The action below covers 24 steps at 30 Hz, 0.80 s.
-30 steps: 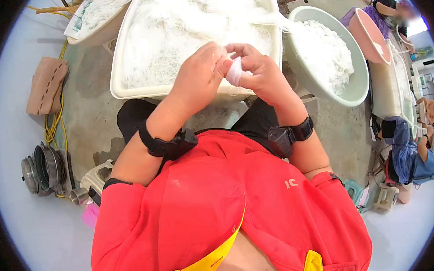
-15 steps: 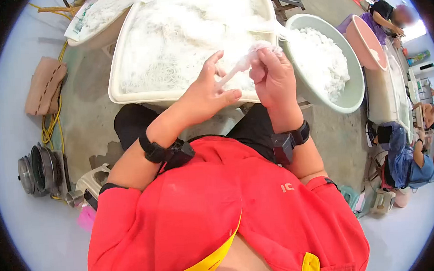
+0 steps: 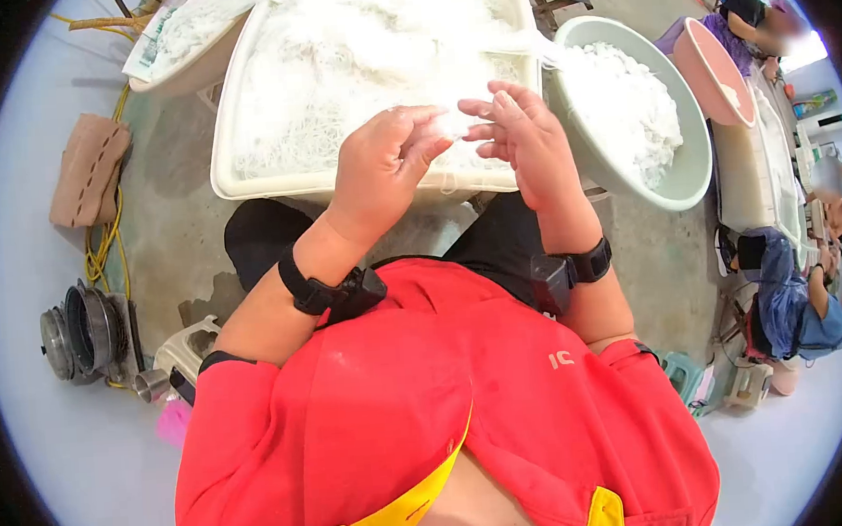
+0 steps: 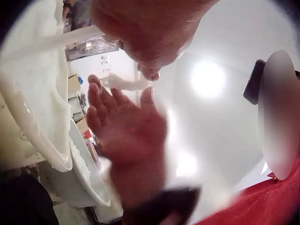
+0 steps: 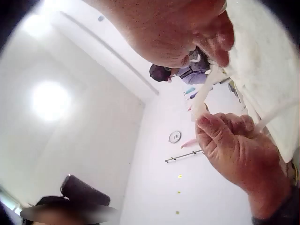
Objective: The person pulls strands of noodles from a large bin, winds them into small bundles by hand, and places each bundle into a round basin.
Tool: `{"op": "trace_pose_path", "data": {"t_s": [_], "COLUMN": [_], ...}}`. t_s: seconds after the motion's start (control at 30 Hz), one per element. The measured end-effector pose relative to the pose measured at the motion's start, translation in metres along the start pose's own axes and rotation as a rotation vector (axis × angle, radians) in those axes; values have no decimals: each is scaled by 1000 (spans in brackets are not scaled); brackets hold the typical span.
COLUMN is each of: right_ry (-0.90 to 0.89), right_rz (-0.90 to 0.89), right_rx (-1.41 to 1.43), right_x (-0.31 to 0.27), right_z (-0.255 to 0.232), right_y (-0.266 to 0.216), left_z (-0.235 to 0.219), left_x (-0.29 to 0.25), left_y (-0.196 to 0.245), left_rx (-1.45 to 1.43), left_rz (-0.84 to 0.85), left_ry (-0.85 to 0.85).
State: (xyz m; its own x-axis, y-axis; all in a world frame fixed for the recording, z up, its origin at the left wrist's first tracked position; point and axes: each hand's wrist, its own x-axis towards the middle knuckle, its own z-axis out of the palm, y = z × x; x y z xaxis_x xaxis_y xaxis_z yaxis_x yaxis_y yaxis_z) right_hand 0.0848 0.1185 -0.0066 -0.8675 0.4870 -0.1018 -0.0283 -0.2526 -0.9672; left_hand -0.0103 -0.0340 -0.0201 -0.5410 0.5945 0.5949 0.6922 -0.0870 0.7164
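A soft, whitish, translucent strand (image 5: 201, 97), casing-like, runs between the two hands. My left hand (image 3: 386, 164) pinches it between thumb and curled fingers, seen best in the right wrist view. My right hand (image 3: 531, 145) faces it with fingers spread and slightly bent; in the left wrist view its palm is open and the strand passes by its fingertips. Both hands are above the near edge of a large cream tub (image 3: 286, 186) full of tangled white strands (image 3: 333, 85).
A pale green basin (image 3: 695, 164) heaped with white clumps stands right of the tub. At the upper left is another basin (image 3: 192, 73) of white strands. A pink basin (image 3: 711, 72) and other people are farther right. Metal pots (image 3: 87, 327) sit at the left wall.
The hands were together, then parted with the strand stretched between them and the right hand gripping it. Now they are close again; the left hand pinches the strand and the right fingers have loosened.
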Motion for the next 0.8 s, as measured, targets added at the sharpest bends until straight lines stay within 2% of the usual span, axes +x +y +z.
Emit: {"op": "trace_pose_path", "data": {"t_s": [0.07,0.1,0.2,0.23,0.3,0.33,0.37,0.4,0.47,0.53,0.57,0.6,0.63,0.67,0.73,0.77,0.8], "right_ry": [-138,-240,-370,-263,-211,-181,-202,-195,-175,-189,-240,-286,-149,-144,-47,106,260], "right_rz": [-27,27,21,34,-45,-85,-169,-110,1,98,102,110,108,78,-72,-253,-338], "right_rx": [-54,-15,-245,-217,-55,26,341,503,825,851,766,678,660,593,308,-61,-243], "right_x": [-6,-8,-13,-5,-3,-3,0,-1,-2,2,6,6,1,-2,-4,4,12], "right_z": [2,2,7,-2,-3,-3,3,6,10,4,-4,-7,-4,-6,-14,-32,-55], "right_y": [3,7,-1,6,12,15,20,18,9,16,21,19,16,13,7,9,7], "left_z": [-4,-5,-7,-7,-5,-5,-2,2,17,20,18,18,19,20,19,16,11], "left_x": [4,4,2,2,1,0,-2,-5,-19,-26,-26,-24,-20,-18,-16,-16,-14], "left_y": [4,6,0,3,11,10,6,1,-10,-15,-16,-13,-8,-7,-15,-19,-23], "left_rx": [42,62,102,78,27,-43,-114,-187,-467,-709,-714,-535,-360,-185,-101,-52,-128], "left_rz": [0,0,-5,-67,-192,-294,-394,-493,-561,-660,-694,-583,-468,-352,-313,-299,-327], "left_ry": [-54,-82,-157,-133,-87,-174,-263,-354,-430,-594,-646,-641,-626,-598,-490,-429,-368]}}
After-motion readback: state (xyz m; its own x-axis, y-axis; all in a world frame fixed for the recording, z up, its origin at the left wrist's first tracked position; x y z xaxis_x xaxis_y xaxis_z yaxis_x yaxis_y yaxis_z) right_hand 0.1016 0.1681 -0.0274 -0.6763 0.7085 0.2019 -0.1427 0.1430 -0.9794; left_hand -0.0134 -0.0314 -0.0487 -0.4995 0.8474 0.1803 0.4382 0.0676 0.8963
